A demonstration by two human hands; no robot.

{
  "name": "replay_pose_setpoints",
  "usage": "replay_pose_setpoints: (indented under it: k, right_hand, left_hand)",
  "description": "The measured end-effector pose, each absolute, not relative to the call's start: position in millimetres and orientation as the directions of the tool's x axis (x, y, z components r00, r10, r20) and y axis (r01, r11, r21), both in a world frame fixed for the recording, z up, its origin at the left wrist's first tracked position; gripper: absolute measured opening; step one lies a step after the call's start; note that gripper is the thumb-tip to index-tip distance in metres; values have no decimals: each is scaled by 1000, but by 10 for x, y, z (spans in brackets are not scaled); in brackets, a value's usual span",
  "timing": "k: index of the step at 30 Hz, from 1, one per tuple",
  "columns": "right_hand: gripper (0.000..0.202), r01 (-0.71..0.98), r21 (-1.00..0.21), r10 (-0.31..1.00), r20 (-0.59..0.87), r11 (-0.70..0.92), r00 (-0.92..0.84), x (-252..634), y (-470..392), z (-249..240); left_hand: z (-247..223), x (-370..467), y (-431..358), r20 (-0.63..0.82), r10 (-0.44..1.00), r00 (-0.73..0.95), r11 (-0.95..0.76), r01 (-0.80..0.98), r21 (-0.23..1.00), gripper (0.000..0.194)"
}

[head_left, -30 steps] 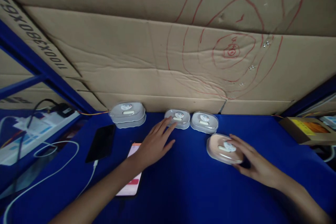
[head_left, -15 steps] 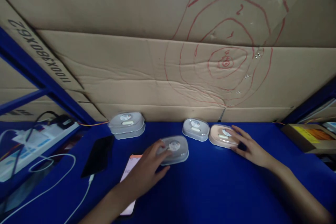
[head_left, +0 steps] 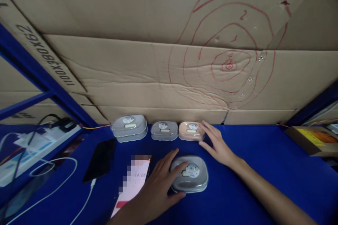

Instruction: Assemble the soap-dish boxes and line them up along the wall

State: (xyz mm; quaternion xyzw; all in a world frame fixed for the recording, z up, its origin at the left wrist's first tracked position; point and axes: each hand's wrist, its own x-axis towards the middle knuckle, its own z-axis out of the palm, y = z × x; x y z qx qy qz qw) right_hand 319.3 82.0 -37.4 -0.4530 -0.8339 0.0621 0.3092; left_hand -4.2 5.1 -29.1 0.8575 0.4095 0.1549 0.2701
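My left hand [head_left: 163,182] is laid over the left end of a near grey plastic box [head_left: 196,181]. Its index finger crosses the clear lid, and the thumb is at the near edge; the palm hides part of the box. This oval box carries a round sticker and a small white tab. Farther back, the fingers of my right hand [head_left: 218,146] are stretched out and apart at the right end of a peach box [head_left: 188,135]. A second grey box [head_left: 162,134] sits just left of the peach one. Two stacked grey boxes [head_left: 129,132] stand farther left.
A lit phone [head_left: 137,179] lies partly under my left forearm. Left of it is a dark phone [head_left: 100,158] with a white cable [head_left: 86,198]. A power strip [head_left: 39,156] runs along the left. Cardboard [head_left: 132,63] forms the back wall; an open carton [head_left: 308,139] stands right.
The peach box and the grey box beside it have slid left along the back with my right hand. My left hand has brought its grey box nearer and to the right.
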Motion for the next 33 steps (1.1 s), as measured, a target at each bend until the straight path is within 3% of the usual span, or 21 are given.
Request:
replay_pose_setpoints:
  k: [2,4,5,9,14,18,22,27,30,33]
  right_hand:
    - [66,625,-406,744,402,667,-533,3111,453,-304]
    - [88,559,-395,677,296,729,-673,3081,103,-280]
    - [89,556,-386,666,265,736,-697,3077,-39,-290]
    - [62,570,-392,683,268,722,-680,3087,-285,-407]
    - [60,488,-525,695,329,698,-639,3147,-156,-464]
    - [52,519,-578,769,367,630,-524,3255,-50,-500]
    - [52,615,-504,796,393,606,-461,3306,39,-622]
    - [51,730,-366,810,366,577,-457,3251,27,-612]
    - [50,654,-327,728,396,682,-560,3174,-137,-441]
    - [61,524,-297,600,324,798,-731,3044,-326,-278]
  left_hand:
    - [-283,-59,67,-9,795,607,-458,609,647,87]
    - [-296,-66,57,-40,791,611,-416,585,696,88]
    - [-314,-66,46,-40,787,616,-412,573,709,91]
    - [-427,-57,-2,-7,780,626,-429,542,723,107]
    - [-432,-75,-20,-64,817,573,-315,537,782,117]
    - [-322,-125,-39,-140,810,570,-254,556,791,126]
    - [-217,-174,-61,-217,754,620,-235,563,793,135]
    - [-167,-148,-81,-202,710,674,-286,538,793,123]
    - [-172,-115,-84,-147,718,681,-334,523,784,113]
    - [-195,-91,-88,-70,735,674,-390,506,769,105]
